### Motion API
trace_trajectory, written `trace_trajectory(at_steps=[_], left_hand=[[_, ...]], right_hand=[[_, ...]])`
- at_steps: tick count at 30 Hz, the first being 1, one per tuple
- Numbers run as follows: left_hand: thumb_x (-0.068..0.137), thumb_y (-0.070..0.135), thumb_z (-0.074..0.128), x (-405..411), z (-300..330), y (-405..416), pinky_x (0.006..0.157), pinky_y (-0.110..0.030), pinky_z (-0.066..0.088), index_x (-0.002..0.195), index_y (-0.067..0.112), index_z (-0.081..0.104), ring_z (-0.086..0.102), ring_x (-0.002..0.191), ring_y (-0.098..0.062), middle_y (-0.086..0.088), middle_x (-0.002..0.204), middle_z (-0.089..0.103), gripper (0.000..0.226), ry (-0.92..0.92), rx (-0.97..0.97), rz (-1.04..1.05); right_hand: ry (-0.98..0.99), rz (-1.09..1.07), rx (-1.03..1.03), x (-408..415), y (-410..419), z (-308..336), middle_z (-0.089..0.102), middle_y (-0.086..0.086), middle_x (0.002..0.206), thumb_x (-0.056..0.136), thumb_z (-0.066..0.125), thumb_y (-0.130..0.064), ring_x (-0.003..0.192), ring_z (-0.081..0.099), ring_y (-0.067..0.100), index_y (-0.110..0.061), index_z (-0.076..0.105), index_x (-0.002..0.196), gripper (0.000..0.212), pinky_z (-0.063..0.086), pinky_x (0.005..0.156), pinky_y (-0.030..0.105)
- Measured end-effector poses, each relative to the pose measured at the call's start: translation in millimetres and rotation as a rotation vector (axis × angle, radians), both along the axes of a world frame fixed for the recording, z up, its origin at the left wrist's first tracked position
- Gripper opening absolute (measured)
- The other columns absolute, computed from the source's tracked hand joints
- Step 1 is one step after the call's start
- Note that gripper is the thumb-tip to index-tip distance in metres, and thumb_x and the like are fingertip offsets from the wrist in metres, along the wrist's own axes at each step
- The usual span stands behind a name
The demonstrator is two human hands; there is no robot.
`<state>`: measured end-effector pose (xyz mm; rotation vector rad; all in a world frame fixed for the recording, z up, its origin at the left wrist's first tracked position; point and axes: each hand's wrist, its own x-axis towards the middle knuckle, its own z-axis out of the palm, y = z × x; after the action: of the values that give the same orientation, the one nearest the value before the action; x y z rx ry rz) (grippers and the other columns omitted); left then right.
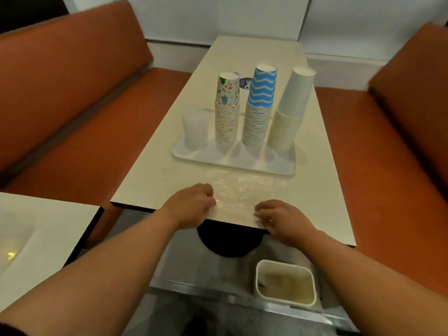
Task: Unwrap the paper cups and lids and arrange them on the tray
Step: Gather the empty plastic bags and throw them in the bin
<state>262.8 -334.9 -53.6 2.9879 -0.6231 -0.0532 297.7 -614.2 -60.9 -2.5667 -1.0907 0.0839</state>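
Cups [258, 107] and lids [195, 129] on tray [232, 162], both hands [191, 206] [281, 218] pinching leftover clear wrap [238, 190] on surface [150, 187].

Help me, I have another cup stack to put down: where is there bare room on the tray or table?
The tray's front strip, before the stacks, is bare. So is the table behind the tray. The tray's back row is crowded: clear lids, patterned stack, blue zigzag stack, white stack. Clear wrap covers the near edge.
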Motion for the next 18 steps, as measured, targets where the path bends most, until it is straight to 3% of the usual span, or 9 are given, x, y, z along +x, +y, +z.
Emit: trace_trajectory(at_steps=[1,3,6,8,12,14,16,18], left_hand=[[0.094,0.016,0.049,1.2,0.7,5.0,0.084,-0.036,0.048,0.114,0.013,0.07,0.056,0.106,-0.024,-0.003,0.119,0.058,0.029,0.053,-0.058,0.047],[0.097,0.016,0.047,7.2,6.2,12.4,0.09,-0.03,0.043,0.118,0.014,0.068,0.056,0.11,-0.021,-0.001,0.119,0.062,0.029,0.168,-0.19,0.154],[0.096,0.012,0.045,21.7,13.3,18.8,0.077,-0.021,0.04,0.105,0.021,0.067,0.059,0.099,-0.017,0.002,0.102,0.067,0.025,0.318,-0.47,0.362],[0.096,0.011,0.043,28.9,13.9,15.4,0.071,-0.019,0.04,0.102,0.023,0.064,0.059,0.093,-0.018,0.0,0.099,0.067,0.025,0.356,-0.552,0.436],[0.098,0.013,0.042,38.6,7.2,5.7,0.082,-0.032,0.046,0.12,0.014,0.058,0.059,0.102,-0.027,-0.007,0.114,0.062,0.027,0.242,-0.394,0.454],[0.097,0.012,0.047,36.6,-0.2,3.1,0.08,-0.039,0.048,0.116,0.012,0.055,0.058,0.096,-0.03,-0.006,0.114,0.054,0.021,0.139,-0.322,0.414],[0.092,0.006,0.054,30.8,-5.8,4.0,0.07,-0.043,0.05,0.103,0.008,0.057,0.055,0.088,-0.031,-0.007,0.11,0.05,0.012,0.025,-0.283,0.317],[0.077,-0.003,0.064,28.9,-13.8,8.8,0.058,-0.041,0.049,0.088,0.007,0.064,0.056,0.084,-0.033,-0.01,0.1,0.056,0.015,-0.089,-0.196,0.145]], right_hand=[[0.039,-0.051,-0.027,0.5,-0.4,-0.3,0.071,0.004,0.118,0.091,0.06,-0.02,0.109,0.065,0.026,-0.012,0.076,0.106,0.024,0.05,0.092,0.033],[0.063,-0.129,-0.023,2.2,0.5,3.1,0.069,0.005,0.117,0.098,0.051,-0.026,0.108,0.063,0.026,-0.009,0.072,0.11,0.029,0.046,0.091,0.031],[0.136,-0.279,0.042,8.2,6.2,11.8,0.068,0.007,0.092,0.102,0.047,-0.028,0.088,0.061,0.029,-0.009,0.066,0.095,0.027,0.046,0.078,0.037],[0.198,-0.362,0.064,13.8,11.3,15.0,0.068,0.006,0.084,0.103,0.044,-0.03,0.081,0.06,0.028,-0.01,0.061,0.09,0.029,0.045,0.074,0.039],[0.209,-0.549,-0.022,27.2,21.6,7.4,0.067,0.011,0.087,0.101,0.046,-0.031,0.086,0.061,0.034,-0.009,0.059,0.09,0.028,0.046,0.072,0.039],[0.111,-0.578,-0.091,25.9,25.4,3.0,0.064,0.012,0.102,0.096,0.056,-0.025,0.094,0.06,0.035,-0.01,0.062,0.106,0.019,0.048,0.076,0.04],[-0.123,-0.472,-0.128,22.1,24.5,-1.8,0.062,0.013,0.109,0.079,0.075,-0.013,0.094,0.059,0.037,-0.01,0.066,0.11,0.032,0.051,0.076,0.043],[-0.297,-0.26,-0.109,19.2,22.5,-7.4,0.066,0.01,0.102,0.061,0.081,-0.004,0.091,0.058,0.035,-0.012,0.071,0.098,0.039,0.05,0.072,0.041]])
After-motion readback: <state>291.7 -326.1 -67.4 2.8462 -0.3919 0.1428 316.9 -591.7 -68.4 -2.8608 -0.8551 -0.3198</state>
